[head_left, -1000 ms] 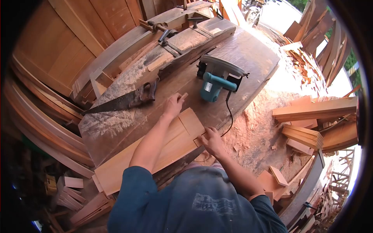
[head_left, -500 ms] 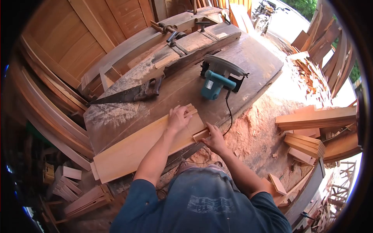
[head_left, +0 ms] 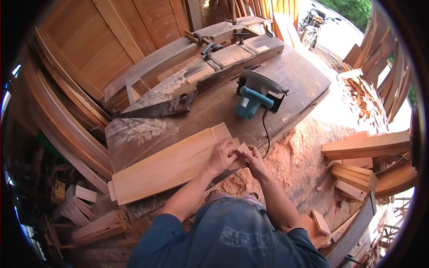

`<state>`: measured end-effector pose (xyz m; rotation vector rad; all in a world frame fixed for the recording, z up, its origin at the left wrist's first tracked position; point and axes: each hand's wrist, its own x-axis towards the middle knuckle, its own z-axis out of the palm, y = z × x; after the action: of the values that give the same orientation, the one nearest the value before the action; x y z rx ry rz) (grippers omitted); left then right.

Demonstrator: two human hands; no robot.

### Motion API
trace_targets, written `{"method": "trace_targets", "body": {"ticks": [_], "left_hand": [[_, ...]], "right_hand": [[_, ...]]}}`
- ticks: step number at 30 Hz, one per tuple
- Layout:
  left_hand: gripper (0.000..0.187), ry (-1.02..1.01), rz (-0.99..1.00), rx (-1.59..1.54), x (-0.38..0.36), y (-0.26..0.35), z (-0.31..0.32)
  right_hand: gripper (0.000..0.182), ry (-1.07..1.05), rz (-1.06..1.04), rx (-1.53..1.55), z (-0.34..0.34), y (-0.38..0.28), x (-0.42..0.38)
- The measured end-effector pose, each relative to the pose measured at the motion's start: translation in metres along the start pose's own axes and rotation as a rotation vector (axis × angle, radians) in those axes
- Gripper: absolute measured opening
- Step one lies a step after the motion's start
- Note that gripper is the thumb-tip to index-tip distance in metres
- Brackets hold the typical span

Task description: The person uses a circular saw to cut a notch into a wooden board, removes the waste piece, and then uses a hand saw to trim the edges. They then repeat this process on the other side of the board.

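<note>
A long pale wooden board lies along the near edge of the workbench, with stepped ends. At its right end my two hands are close together. My right hand pinches a small pale piece of wood, tilted up from the board. My left hand is closed, its curled fingers at the other side of that small piece; its fingertips are partly hidden. The forearms reach in over the board's near edge.
On the workbench rest a teal circular saw with a black cord and a handsaw. Clamped timbers stand behind them. Stacked wood blocks are at right, shavings on the ground, and wood offcuts at left.
My left hand has moved right, off the board's upper edge, to meet my right hand. The small piece has been raised and turned from the board's right end. The view has shifted slightly.
</note>
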<state>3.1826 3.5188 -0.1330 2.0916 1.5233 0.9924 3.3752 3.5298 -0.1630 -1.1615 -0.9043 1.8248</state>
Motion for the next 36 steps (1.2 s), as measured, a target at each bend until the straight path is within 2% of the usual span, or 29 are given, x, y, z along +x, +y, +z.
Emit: {"method": "trace_targets", "body": {"ticks": [4, 5, 6, 7, 9, 10, 13, 15, 16, 17, 18, 19, 20, 21, 22, 23, 24, 25, 26, 27, 28, 30, 31, 32, 33, 35, 36], "left_hand": [[0.026, -0.046, 0.036, -0.087, -0.018, 0.013, 0.003], [0.027, -0.056, 0.053, -0.089, -0.025, 0.017, 0.006], [0.037, -0.037, -0.04, -0.179, -0.037, 0.018, 0.012], [0.041, -0.085, -0.038, -0.189, -0.045, 0.025, 0.007], [0.05, -0.178, -0.038, -0.211, -0.063, 0.042, -0.01], [0.062, -0.134, 0.045, -0.118, -0.071, 0.047, -0.017], [0.065, -0.032, 0.007, 0.0, -0.099, 0.041, -0.041], [0.066, 0.048, -0.058, 0.169, -0.124, 0.018, -0.055], [0.065, 0.064, -0.132, 0.237, -0.133, 0.011, -0.07], [0.063, 0.14, -0.179, 0.313, -0.143, 0.0, -0.085], [0.061, 0.215, -0.231, 0.392, -0.157, -0.015, -0.102], [0.062, 0.244, -0.33, 0.481, -0.178, -0.036, -0.118], [0.068, 0.297, -0.521, 0.54, -0.199, -0.05, -0.135], [0.07, 0.306, -0.816, 0.636, -0.216, -0.06, -0.156], [0.068, 0.434, -0.956, 0.667, -0.26, -0.107, -0.169], [0.066, 0.442, -1.096, 0.718, -0.283, -0.112, -0.194], [0.067, 0.499, -1.206, 0.716, -0.308, -0.12, -0.214], [0.069, 0.554, -1.31, 0.707, -0.33, -0.13, -0.231], [0.069, 0.638, -1.394, 0.669, -0.35, -0.14, -0.245], [0.07, 0.725, -1.471, 0.63, -0.369, -0.15, -0.259], [0.071, 0.808, -1.54, 0.589, -0.389, -0.16, -0.272], [0.072, 1.033, -1.594, 0.352, -0.426, -0.178, -0.294], [0.073, 1.142, -1.6, 0.227, -0.444, -0.192, -0.303], [0.07, 1.222, -1.594, 0.171, -0.477, -0.228, -0.299], [0.069, 1.316, -1.556, -0.104, -0.47, -0.228, -0.304], [0.069, 1.418, -1.428, -0.654, -0.436, -0.201, -0.319], [0.063, 1.399, -1.473, -0.693, -0.436, -0.207, -0.322]], "right_hand": [[0.052, -0.117, -0.026, -0.058, 0.004, -0.011, -0.022], [0.052, -0.125, 0.045, -0.039, 0.0, -0.013, -0.032], [0.051, -0.133, 0.117, -0.019, 0.002, -0.027, -0.051], [0.051, -0.141, 0.188, 0.0, 0.0, -0.033, -0.062], [0.049, -0.202, 0.254, 0.044, -0.026, -0.024, -0.073], [0.048, -0.234, 0.287, 0.065, -0.044, -0.019, -0.079], [0.049, -0.248, 0.333, 0.035, -0.106, 0.006, -0.091], [0.048, -0.181, 0.395, -0.029, -0.147, -0.011, -0.099], [0.059, -0.119, 0.361, -0.111, -0.163, -0.045, -0.106], [0.058, 0.027, 0.245, -0.137, -0.216, -0.064, -0.102], [0.052, 0.112, -0.041, -0.034, -0.241, -0.126, -0.116], [0.065, 0.243, -0.256, 0.143, -0.296, -0.166, -0.124], [0.079, 0.344, -0.511, 0.309, -0.35, -0.206, -0.133], [0.094, 0.41, -0.761, 0.42, -0.406, -0.245, -0.141], [0.102, 0.591, -0.774, 0.447, -0.416, -0.276, -0.148], [0.102, 0.69, -0.755, 0.495, -0.432, -0.293, -0.138], [0.09, 0.726, -0.711, 0.375, -0.405, -0.298, -0.128], [0.068, 0.683, -0.693, 0.226, -0.397, -0.289, -0.107], [0.053, 0.584, -0.666, 0.162, -0.397, -0.263, -0.079], [0.054, 0.32, -0.645, -0.061, -0.392, -0.229, -0.059], [0.058, 0.255, -0.445, -0.152, -0.361, -0.201, -0.037], [0.053, 0.315, -0.132, -0.375, -0.216, -0.15, -0.02], [0.049, 0.244, -0.137, -0.481, -0.151, -0.121, -0.022], [0.051, 0.16, -0.066, -0.508, -0.116, -0.094, -0.011], [0.052, 0.118, -0.014, -0.638, -0.046, -0.057, 0.0], [0.053, 0.095, -0.205, -0.726, -0.032, -0.004, 0.031], [0.05, 0.137, -0.218, -0.755, -0.012, 0.0, 0.031]]}}
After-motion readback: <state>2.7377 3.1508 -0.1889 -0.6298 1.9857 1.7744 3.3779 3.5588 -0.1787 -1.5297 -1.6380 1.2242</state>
